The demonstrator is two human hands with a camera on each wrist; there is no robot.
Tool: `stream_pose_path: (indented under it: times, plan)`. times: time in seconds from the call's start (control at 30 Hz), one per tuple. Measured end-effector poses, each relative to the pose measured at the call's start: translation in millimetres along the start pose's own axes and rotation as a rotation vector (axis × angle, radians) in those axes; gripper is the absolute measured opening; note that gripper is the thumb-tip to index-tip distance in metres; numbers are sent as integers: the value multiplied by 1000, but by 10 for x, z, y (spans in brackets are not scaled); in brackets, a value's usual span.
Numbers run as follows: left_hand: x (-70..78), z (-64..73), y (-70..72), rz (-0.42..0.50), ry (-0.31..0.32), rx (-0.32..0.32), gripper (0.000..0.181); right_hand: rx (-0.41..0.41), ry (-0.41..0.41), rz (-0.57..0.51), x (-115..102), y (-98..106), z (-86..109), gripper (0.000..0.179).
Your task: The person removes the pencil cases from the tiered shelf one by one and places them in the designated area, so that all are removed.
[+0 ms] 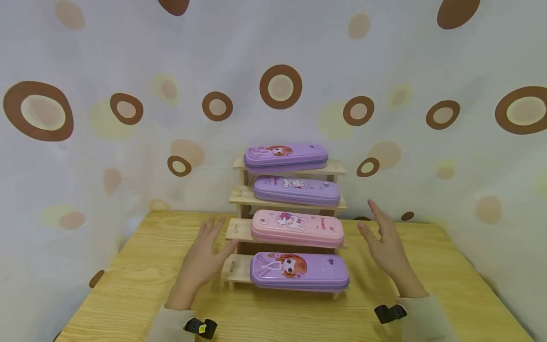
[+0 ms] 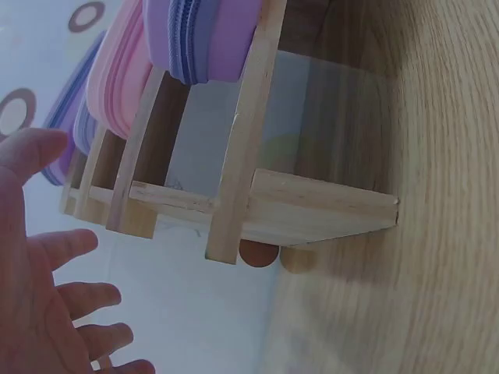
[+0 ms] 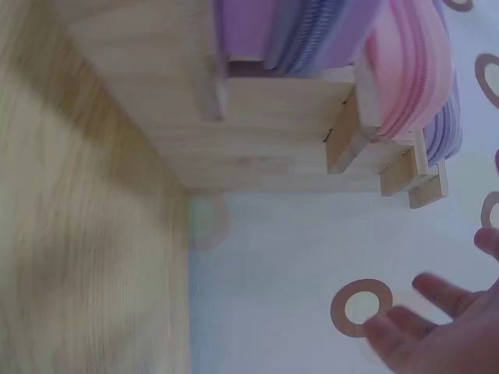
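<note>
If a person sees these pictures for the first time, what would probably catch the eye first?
Probably the four zippered cases, one on each step of the wooden rack: three are purple, and the pink case lies second from the bottom. Next, perhaps, the brown rings on the pale backdrop behind.

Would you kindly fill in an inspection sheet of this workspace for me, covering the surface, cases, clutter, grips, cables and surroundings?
Surface: wood-grain table, carrying a four-step wooden rack.
Job's things: top purple case, second-step lilac case, third-step pink case and bottom purple case, each lying lengthwise along its step.
Clutter: nothing seen.
Grips: left grip, a bare hand, beside the rack's left; right grip, also bare, beside its right; neither holds anything.
Cables: nothing seen.
Surroundings: pale backdrop with brown rings and spots, behind the table.
</note>
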State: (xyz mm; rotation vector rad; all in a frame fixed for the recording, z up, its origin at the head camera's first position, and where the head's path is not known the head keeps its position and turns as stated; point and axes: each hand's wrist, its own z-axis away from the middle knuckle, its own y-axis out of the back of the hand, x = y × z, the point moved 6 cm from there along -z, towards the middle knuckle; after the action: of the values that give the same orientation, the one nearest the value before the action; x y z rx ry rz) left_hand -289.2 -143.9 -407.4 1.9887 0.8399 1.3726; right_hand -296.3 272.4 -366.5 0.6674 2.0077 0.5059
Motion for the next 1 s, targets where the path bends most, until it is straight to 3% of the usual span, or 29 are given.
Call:
stream_pose_path:
  times: [0.17,0.4,0.53,0.67,0.77,1.0]
  plan:
    - [-60,-16,-42,138,10,5,80,-18,-66,-194,5,-8,-144,64]
    - [-70,-35,-128,255,-44,20,73,-16,1,-291,-136,45,-378,61]
    - [-76,-60,-173,380,-50,38,67,-16,32,-300,-181,94,-559,59]
    - [-75,-88,-233,590,-9,33,61,-29,43,-289,-226,146,-741,58]
    - [-77,-107,-285,697,29,29,60,-56,49,-268,-282,168,-867,59]
    - [-75,-158,-366,768,53,54,58,-78,75,-225,-418,177,-1152,60]
